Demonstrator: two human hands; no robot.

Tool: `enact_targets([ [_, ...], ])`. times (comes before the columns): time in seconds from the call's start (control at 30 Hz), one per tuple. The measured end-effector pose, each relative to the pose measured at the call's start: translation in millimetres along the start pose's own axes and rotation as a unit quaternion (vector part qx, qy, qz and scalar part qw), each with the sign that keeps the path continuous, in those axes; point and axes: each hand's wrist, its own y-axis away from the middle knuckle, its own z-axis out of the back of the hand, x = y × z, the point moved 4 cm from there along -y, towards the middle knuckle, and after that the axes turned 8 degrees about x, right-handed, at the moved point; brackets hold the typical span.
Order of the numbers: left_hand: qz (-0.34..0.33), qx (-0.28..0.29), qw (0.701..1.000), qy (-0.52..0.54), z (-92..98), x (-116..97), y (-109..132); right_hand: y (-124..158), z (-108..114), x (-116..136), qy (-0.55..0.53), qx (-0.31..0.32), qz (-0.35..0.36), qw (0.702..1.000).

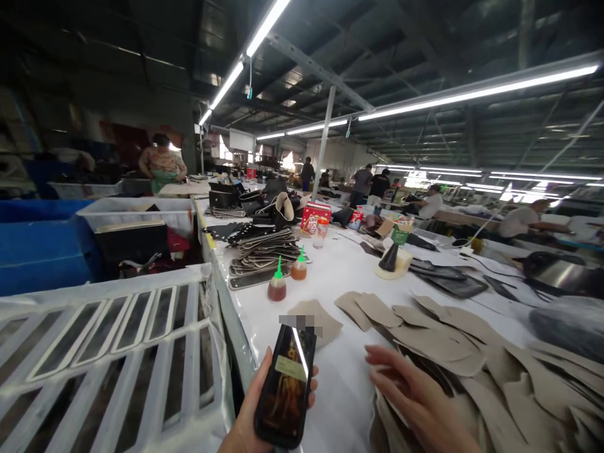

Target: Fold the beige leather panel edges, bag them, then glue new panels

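Note:
A black phone (285, 390) with a lit screen is held upright in my left hand (252, 412), its fingers wrapped round both sides. To the right, my right hand (415, 393) hovers over the edge of the beige cut pieces (438, 340), fingers apart and holding nothing. One beige piece (316, 321) lies on the white table (340, 380) just behind the phone. Beyond it stand two small bottles with green nozzles, one dark red (277, 288) and one orange (299, 270).
A stack of dark pieces (264, 248) lies farther back, near a red box (315, 217). White racks (117, 340) with slots and a blue bin (44, 245) stand at the left. A black cone (389, 259) sits right of centre. Several people are in the background.

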Motion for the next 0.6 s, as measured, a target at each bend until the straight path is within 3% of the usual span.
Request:
enact_targets([
  [0.13, 0.012, 0.055, 0.997, 0.050, 6.3, -7.3, -7.7, -114.6, -59.6, 19.5, -0.047, 0.047, 0.030, 0.997],
  [0.27, -0.007, 0.039, 0.997, 0.068, 14.1, -13.9, -11.7, -193.8, -113.4, 12.8, -0.071, 0.074, 0.011, 0.995],
  [0.43, 0.009, 0.040, 0.996, 0.081, 20.4, -16.8, -11.0, -250.3, -156.0, 4.8, -0.102, 0.124, 0.008, 0.987],
  [0.6, 0.000, 0.040, 0.996, 0.081, 25.5, -18.0, -15.1, -274.7, -181.5, 6.5, -0.085, 0.125, 0.019, 0.988],
])
